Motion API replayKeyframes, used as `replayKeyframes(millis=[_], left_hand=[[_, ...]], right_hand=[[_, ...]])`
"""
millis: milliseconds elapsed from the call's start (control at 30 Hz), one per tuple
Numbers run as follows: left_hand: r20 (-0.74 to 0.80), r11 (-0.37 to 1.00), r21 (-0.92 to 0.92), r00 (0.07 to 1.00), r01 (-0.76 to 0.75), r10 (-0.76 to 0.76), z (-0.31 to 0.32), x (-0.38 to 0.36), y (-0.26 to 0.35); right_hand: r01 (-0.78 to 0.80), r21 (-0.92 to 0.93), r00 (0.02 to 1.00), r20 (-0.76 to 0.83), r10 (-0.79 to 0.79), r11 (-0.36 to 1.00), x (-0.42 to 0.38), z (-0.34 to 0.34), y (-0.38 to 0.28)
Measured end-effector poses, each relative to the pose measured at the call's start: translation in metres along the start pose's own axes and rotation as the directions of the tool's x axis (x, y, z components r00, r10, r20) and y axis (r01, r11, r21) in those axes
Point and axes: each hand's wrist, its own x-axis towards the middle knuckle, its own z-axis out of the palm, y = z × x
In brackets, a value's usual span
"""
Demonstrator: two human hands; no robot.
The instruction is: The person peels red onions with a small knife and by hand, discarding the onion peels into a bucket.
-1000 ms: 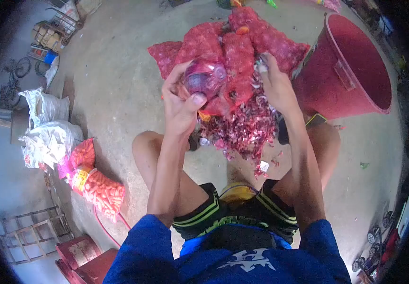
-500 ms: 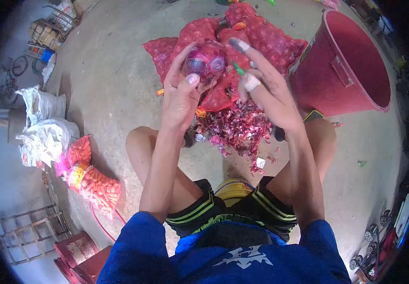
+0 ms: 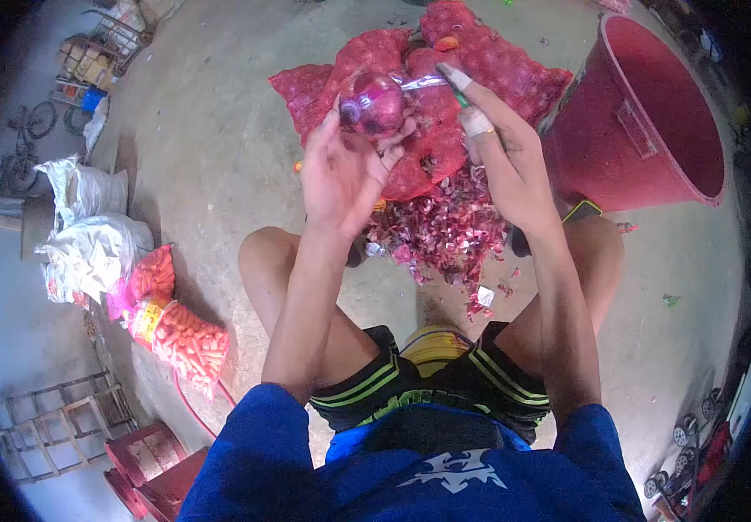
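Note:
A glossy red onion (image 3: 373, 106) rests in the fingers of my left hand (image 3: 333, 178), which are curled round its lower side. My right hand (image 3: 514, 161), with white tape on its thumb and a finger, grips a small knife (image 3: 425, 83). Its green handle is mostly covered by my fingers. The shiny blade points left, and its tip is at the onion's right side; whether it touches cannot be made out. Below both hands, a heap of loose purple onion skins (image 3: 440, 230) lies on the floor.
Red net sacks of onions (image 3: 514, 74) lie just ahead. A large red bin (image 3: 584, 148) stands to the right. On the left are white sacks (image 3: 97, 257) and a clear bag of carrots (image 3: 188, 339). A yellow seat (image 3: 434, 346) shows between my legs.
The onion has turned in my left hand, so its ringed end no longer faces me. My right hand has shifted, and the knife's blade now shows, pointing left at the onion.

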Motion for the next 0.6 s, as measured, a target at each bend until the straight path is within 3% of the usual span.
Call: replayKeyframes(millis=[33, 100, 133, 233, 300, 367, 433, 500, 567, 600], left_hand=[[-0.005, 1.0, 0.002, 1.0, -0.004, 0.004, -0.002, 0.0, -0.004], [0.028, 0.912, 0.38, 0.987, -0.154, 0.155, -0.009, 0.003, -0.012], [-0.079, 0.968, 0.241, 0.993, -0.068, 0.089, -0.012, 0.002, -0.011], [-0.049, 0.93, 0.341, 0.985, -0.138, 0.164, -0.003, 0.0, -0.009], [-0.039, 0.904, 0.374, 0.97, -0.21, 0.241, 0.0, 0.0, -0.008], [-0.028, 0.87, 0.408, 0.949, -0.276, 0.314, 0.003, 0.0, -0.003], [0.022, 0.76, 0.528, 0.9, -0.38, 0.435, 0.006, 0.004, 0.002], [0.034, 0.714, 0.564, 0.875, -0.415, 0.482, 0.003, 0.007, 0.004], [0.037, 0.666, 0.605, 0.851, -0.436, 0.524, -0.001, 0.005, 0.005], [0.043, 0.612, 0.666, 0.841, -0.426, 0.539, -0.001, 0.004, 0.005]], right_hand=[[-0.001, 0.004, 1.0, 0.005, 0.001, 1.0, -0.001, 0.001, 0.0], [-0.007, -0.032, 1.0, 0.024, 0.008, 0.999, -0.003, 0.005, 0.0], [-0.007, -0.028, 1.0, 0.028, 0.008, 1.0, -0.004, 0.006, 0.001], [0.015, -0.017, 0.999, 0.03, -0.015, 1.0, -0.003, 0.005, 0.005], [-0.111, -0.018, 0.99, -0.093, 0.109, 0.994, 0.004, 0.001, 0.021], [-0.151, -0.113, 0.983, -0.119, 0.138, 0.982, 0.007, -0.015, 0.05], [-0.307, -0.299, 0.95, -0.146, 0.274, 0.903, 0.009, -0.021, 0.031], [-0.264, -0.326, 0.963, -0.135, 0.232, 0.908, 0.004, -0.011, 0.009], [0.034, -0.276, 0.999, 0.008, -0.033, 0.96, -0.002, -0.001, 0.004], [0.075, -0.235, 0.996, 0.07, -0.06, 0.969, -0.004, 0.002, 0.002]])
